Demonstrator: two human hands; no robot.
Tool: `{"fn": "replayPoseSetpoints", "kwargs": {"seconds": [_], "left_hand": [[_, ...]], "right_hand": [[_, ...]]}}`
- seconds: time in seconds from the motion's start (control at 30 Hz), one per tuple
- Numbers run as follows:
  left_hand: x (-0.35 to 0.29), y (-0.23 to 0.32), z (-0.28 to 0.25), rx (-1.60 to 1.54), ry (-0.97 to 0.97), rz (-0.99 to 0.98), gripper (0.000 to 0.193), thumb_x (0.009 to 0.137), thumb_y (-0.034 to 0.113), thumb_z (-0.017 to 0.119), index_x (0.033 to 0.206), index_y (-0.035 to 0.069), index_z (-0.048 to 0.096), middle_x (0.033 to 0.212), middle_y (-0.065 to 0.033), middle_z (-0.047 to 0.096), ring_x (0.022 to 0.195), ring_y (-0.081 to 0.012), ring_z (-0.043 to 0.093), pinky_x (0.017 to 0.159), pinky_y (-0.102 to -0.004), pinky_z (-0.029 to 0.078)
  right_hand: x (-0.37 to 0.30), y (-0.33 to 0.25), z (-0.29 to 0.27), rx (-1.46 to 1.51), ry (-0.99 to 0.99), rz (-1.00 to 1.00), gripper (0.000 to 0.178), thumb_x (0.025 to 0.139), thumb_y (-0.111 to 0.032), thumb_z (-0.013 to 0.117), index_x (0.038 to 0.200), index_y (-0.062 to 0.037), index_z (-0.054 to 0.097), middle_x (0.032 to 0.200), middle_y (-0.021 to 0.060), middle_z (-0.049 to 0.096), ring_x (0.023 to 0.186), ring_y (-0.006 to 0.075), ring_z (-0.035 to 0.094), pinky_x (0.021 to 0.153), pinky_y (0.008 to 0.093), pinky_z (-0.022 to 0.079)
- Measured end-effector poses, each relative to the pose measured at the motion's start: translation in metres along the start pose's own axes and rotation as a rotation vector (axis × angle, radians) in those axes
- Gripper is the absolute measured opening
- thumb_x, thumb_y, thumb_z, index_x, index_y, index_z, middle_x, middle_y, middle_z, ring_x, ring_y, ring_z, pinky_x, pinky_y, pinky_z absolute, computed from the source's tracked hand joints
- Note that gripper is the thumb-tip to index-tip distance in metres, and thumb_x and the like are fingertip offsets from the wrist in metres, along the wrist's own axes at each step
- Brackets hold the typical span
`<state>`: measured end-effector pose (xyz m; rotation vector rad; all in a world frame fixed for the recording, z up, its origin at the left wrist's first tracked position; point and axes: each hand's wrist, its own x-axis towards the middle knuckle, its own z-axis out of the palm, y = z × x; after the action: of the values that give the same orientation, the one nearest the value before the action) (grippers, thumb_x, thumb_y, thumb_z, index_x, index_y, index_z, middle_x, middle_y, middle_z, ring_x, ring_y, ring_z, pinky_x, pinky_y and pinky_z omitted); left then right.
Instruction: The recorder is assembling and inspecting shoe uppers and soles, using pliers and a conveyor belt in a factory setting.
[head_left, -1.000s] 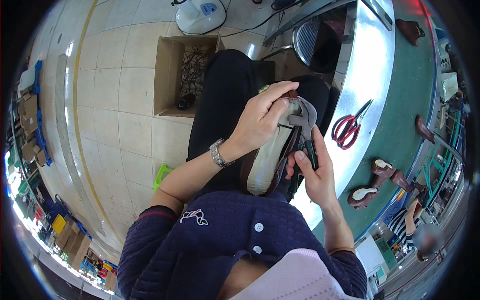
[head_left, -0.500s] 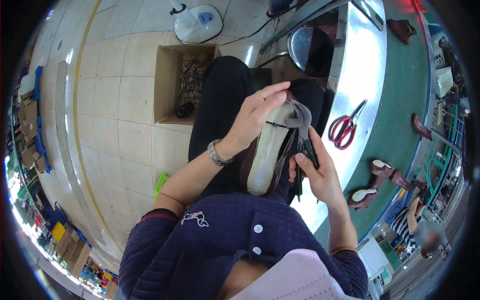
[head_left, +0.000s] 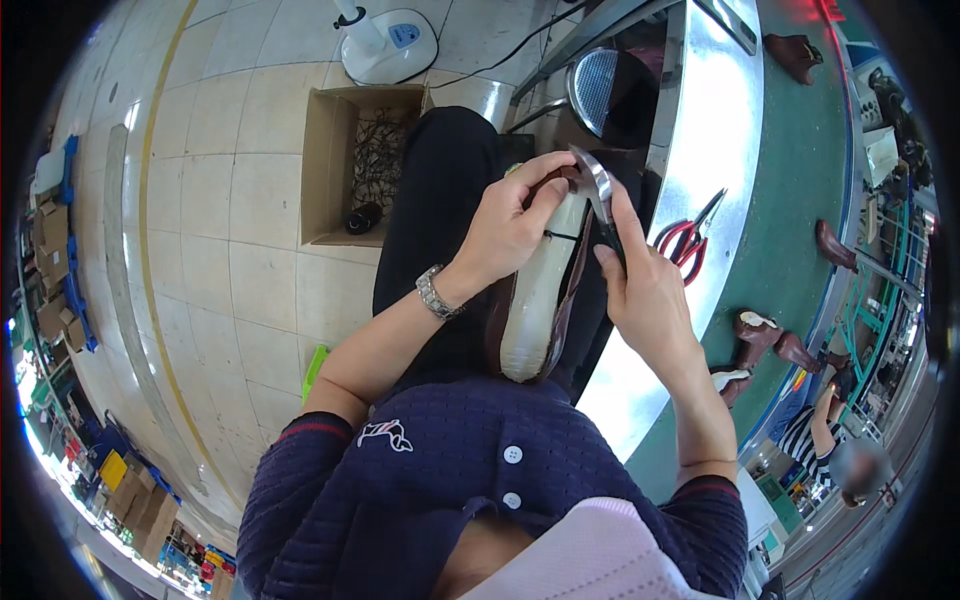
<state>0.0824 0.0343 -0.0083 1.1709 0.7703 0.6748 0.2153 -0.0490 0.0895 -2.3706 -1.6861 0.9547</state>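
Note:
A brown leather shoe upper on a last, with its pale insole facing up [head_left: 535,310], lies along my lap, toe away from me. A thin black strip [head_left: 562,236] crosses the insole near the forepart. My left hand [head_left: 508,225] grips the toe end, thumb and fingers pinching the leather edge. In my right hand [head_left: 642,290] is a pair of pincers with dark handles [head_left: 592,185]; its curved metal head is at the toe, close to my left fingertips. Whether its jaws hold leather is hidden.
Red-handled scissors [head_left: 685,245] lie on the shiny metal table edge [head_left: 705,130] at right. Brown shoes [head_left: 757,340] stand on the green surface beyond. A cardboard box [head_left: 327,170] with dark scraps sits on the floor at left, near a white stand base [head_left: 392,45]. A stool [head_left: 610,90] stands ahead.
The pincers have moved up toward the toe and turned, with my right hand following. My left fingers have curled down from lying stretched over the toe to pinching its edge.

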Motion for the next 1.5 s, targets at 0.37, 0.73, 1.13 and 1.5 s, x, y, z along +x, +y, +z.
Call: {"fn": "replayPoseSetpoints", "kwargs": {"seconds": [0.37,0.73,1.13,1.5], "left_hand": [[0.001,-0.002,-0.001,0.059,0.02,0.036,0.033,0.091,0.014,0.049,0.119,-0.001,0.054,0.106,-0.0137,0.062,0.089,-0.0179,0.059,0.082,-0.0269,0.045],[-0.005,-0.013,-0.012,-0.235,-0.11,-0.031,0.048,0.09,0.01,0.05,0.136,0.001,0.039,0.13,-0.0126,0.05,0.116,-0.0186,0.05,0.098,-0.0279,0.036],[-0.052,-0.007,-0.014,0.118,-0.104,-0.025,0.081,0.087,0.03,0.062,0.143,-0.004,0.014,0.142,-0.0211,0.03,0.131,-0.0258,0.033,0.107,-0.0345,0.027],[-0.049,-0.005,-0.018,0.027,0.032,-0.105,0.064,0.09,0.027,0.059,0.137,-0.004,0.029,0.128,-0.0163,0.048,0.116,-0.0205,0.048,0.097,-0.0296,0.037]], "right_hand": [[0.0,0.004,0.006,-0.049,0.011,-0.09,0.072,0.086,-0.004,0.055,0.146,-0.0222,0.021,0.075,0.0225,0.063,0.06,0.0327,0.063,0.053,0.0386,0.048],[-0.003,-0.003,0.002,0.018,-0.056,-0.066,0.071,0.087,-0.003,0.051,0.147,-0.0231,0.019,0.09,0.0178,0.065,0.061,0.0242,0.063,0.058,0.0335,0.05],[-0.119,0.144,0.125,0.172,0.704,0.703,0.066,0.087,-0.014,0.058,0.145,-0.0146,0.027,0.092,0.0179,0.055,0.077,0.026,0.056,0.07,0.0378,0.045],[0.0,0.177,0.095,0.12,0.79,0.41,0.047,0.082,-0.025,0.067,0.119,0.0018,0.054,0.101,0.018,0.06,0.089,0.0264,0.061,0.081,0.0361,0.048]]}}
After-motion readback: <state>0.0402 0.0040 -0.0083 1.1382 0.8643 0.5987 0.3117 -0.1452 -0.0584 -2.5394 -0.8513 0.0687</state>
